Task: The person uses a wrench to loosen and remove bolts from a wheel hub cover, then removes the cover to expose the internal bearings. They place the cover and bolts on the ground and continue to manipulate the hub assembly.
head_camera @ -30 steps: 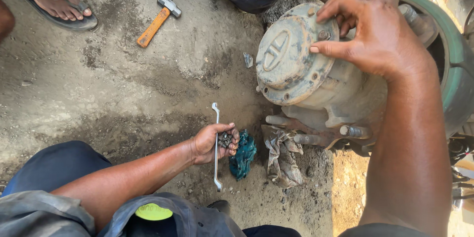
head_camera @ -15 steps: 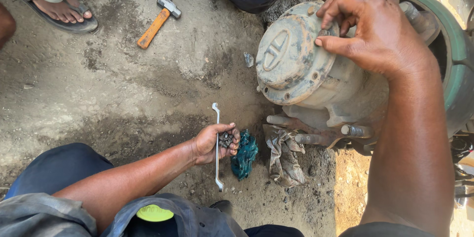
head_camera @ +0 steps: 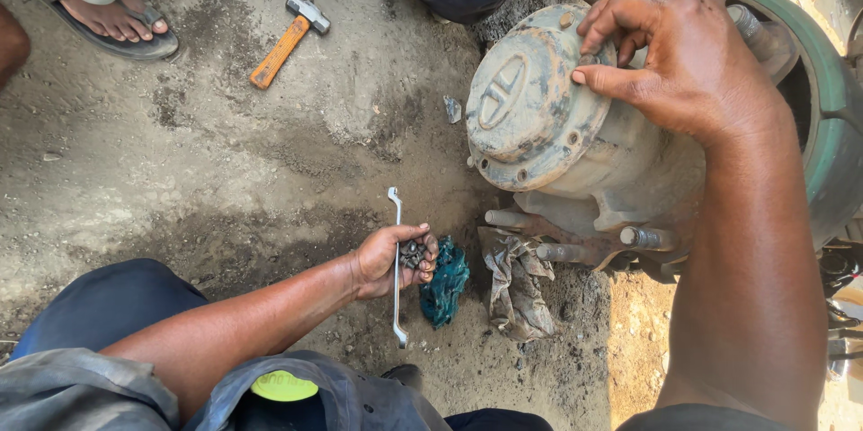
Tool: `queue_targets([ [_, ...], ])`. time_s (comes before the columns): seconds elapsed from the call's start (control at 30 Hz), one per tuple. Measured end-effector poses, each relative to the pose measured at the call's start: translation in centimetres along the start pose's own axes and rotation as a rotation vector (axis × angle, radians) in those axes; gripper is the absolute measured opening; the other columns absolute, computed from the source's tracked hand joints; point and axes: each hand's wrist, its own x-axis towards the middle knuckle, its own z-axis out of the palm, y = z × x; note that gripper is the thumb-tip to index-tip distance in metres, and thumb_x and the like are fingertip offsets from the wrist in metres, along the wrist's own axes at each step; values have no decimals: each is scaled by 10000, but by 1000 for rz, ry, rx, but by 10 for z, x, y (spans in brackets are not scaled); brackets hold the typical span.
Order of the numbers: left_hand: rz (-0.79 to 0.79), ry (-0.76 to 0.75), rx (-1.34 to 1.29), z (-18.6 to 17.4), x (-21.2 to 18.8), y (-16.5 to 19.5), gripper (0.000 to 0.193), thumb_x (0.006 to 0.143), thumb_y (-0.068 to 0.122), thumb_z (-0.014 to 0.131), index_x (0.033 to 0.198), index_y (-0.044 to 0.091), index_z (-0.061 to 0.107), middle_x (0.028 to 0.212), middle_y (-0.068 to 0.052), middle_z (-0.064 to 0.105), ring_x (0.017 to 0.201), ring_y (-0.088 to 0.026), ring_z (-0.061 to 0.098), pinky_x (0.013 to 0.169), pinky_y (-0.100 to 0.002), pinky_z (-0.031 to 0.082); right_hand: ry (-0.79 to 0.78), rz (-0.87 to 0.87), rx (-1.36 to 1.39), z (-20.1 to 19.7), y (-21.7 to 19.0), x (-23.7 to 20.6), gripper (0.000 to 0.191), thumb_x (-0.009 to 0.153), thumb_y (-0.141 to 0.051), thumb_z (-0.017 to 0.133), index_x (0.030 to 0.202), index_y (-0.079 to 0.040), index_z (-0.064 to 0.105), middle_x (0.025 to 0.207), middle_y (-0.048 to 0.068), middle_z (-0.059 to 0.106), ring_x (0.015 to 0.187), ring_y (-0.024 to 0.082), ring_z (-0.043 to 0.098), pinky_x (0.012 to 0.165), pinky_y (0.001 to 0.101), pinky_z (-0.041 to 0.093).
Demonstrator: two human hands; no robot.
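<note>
A rusty grey wheel hub (head_camera: 530, 116) with a round end cap and protruding studs sits at the right of the head view. My right hand (head_camera: 679, 53) rests on the cap's upper right rim, thumb and fingers pinched at a small bolt there. Lower down, my left hand (head_camera: 391, 260) is curled around a few small dark nuts or bolts (head_camera: 413, 254). It hovers just over a long silver wrench (head_camera: 396, 269) lying on the dirt.
A teal rag (head_camera: 445, 281) and a grey rag (head_camera: 517, 287) lie on the ground under the hub. A hammer (head_camera: 288, 40) with an orange handle lies at the top. Another person's sandalled foot (head_camera: 112, 22) is at top left.
My right hand's fingers have shifted slightly on the cap's rim, tightening their pinch. My left hand and the wrench stay where they were.
</note>
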Motion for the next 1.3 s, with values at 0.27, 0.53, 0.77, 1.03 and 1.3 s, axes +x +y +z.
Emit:
queue_targets([
  [0.27, -6, 9, -1, 3, -1, -1, 387, 1058, 334, 468, 837, 50, 611, 754, -45, 562, 713, -170, 527, 678, -335, 483, 6, 1, -11, 2, 2, -2, 385, 750, -179, 852, 1092, -38, 745, 1147, 90, 709, 899, 229, 654, 791, 369, 544],
  [0.53, 1, 54, 30, 7, -3, 2, 367, 1067, 324, 450, 846, 73, 600, 788, -47, 589, 716, -155, 526, 662, -321, 489, -1, 16, -73, -1, -3, 2, 232, 858, -206, 818, 1039, -68, 769, 1130, 50, 736, 943, 175, 700, 863, 344, 575],
  [0.77, -1, 32, 24, 3, -2, 0, 366, 1071, 325, 447, 850, 72, 591, 792, -40, 588, 714, -150, 524, 661, -317, 489, 15, 32, -86, 2, -5, 2, 387, 740, -207, 866, 1077, -42, 770, 1149, 99, 712, 907, 253, 670, 768, 393, 550],
  [1.03, 9, 5, 36, 0, 0, 0, 368, 1072, 337, 444, 835, 91, 580, 793, -42, 589, 715, -151, 524, 671, -327, 487, 34, -105, -122, -1, -4, 3, 186, 870, -170, 828, 1007, -57, 773, 1126, 70, 734, 1000, 216, 711, 870, 352, 576],
  [1.3, -6, 32, 53, -2, -1, -2, 388, 1069, 341, 455, 863, 50, 608, 788, -45, 577, 729, -153, 526, 679, -323, 490, 6, 96, -129, 0, -17, 4, 371, 732, -183, 883, 1041, -26, 752, 1159, 103, 709, 887, 258, 678, 783, 387, 563],
])
